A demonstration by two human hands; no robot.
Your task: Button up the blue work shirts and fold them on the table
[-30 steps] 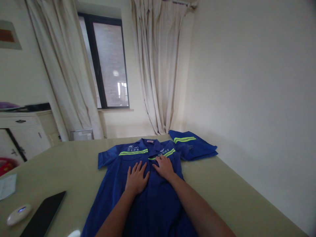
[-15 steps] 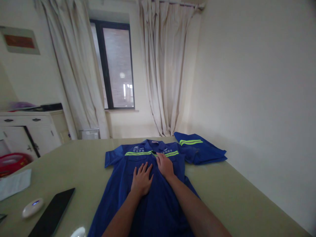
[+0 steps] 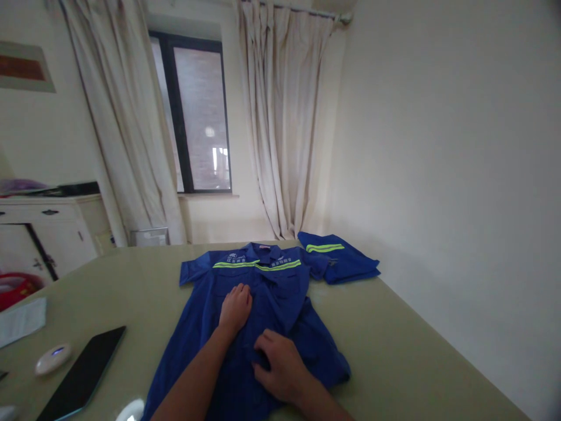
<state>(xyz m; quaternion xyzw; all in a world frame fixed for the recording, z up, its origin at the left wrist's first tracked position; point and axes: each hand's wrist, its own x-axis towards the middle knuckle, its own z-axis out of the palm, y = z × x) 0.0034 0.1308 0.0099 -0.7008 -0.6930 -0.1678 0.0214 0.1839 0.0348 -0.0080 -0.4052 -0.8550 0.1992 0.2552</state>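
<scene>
A blue short-sleeved work shirt [image 3: 219, 304] lies front up, its collar at the far end and yellow-green reflective strips across the chest. On the middle of its front, below the chest strip, rests my left hand [image 3: 235, 307], fingers bunched together against the cloth. Lower down and to the right, my right hand [image 3: 280, 362] is curled at the front of the shirt, thumb and forefinger closing around the cloth; its fingertips are partly hidden. The right lower side of the shirt is rumpled.
A folded blue garment [image 3: 350, 263] with a reflective strip lies by the right sleeve. Along the left of the table [image 3: 385, 351] are a black tablet [image 3: 83, 374], a white oval device [image 3: 52, 358] and paper [image 3: 21, 321]. The wall [image 3: 451, 204] borders the table's right side.
My right hand has come down from the chest strip toward me, and its fingers have curled. My left hand's spread fingers have drawn together. The shirt's right lower side has shifted and bunched.
</scene>
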